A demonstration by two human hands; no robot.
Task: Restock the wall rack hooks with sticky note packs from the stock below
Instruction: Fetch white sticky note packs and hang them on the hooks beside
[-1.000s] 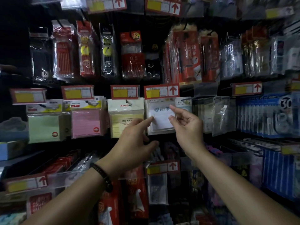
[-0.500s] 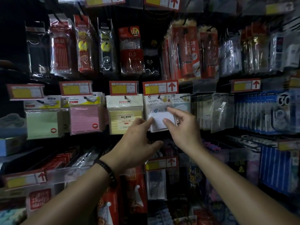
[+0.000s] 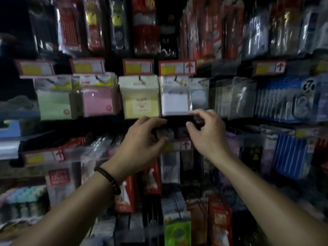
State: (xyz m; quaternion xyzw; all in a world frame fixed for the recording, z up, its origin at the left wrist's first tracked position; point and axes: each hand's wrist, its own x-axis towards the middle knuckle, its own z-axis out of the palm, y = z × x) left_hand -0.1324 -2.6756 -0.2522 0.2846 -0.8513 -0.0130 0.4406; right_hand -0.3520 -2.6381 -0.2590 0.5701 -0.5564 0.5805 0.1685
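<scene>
A row of sticky note packs hangs on the wall rack hooks: a green pack [image 3: 53,102], a pink pack [image 3: 96,98], a yellow pack [image 3: 140,98] and a white pack [image 3: 174,97]. My left hand [image 3: 142,141] hovers just below the yellow pack with loosely curled fingers and holds nothing. My right hand [image 3: 206,132] sits under the white pack's lower right corner, its fingers curled and its fingertips close to the pack's bottom edge; a grip is not visible. The frame is motion-blurred.
Pen and lead packs [image 3: 143,25] hang on the hooks above. Red price tags [image 3: 177,67] run along the rail. More packaged stock [image 3: 177,229] hangs below, and blue correction tape packs [image 3: 291,98] hang at the right.
Both hands have dropped from the front of the white pack to just below it, letting go of it. The view has tilted downward.
</scene>
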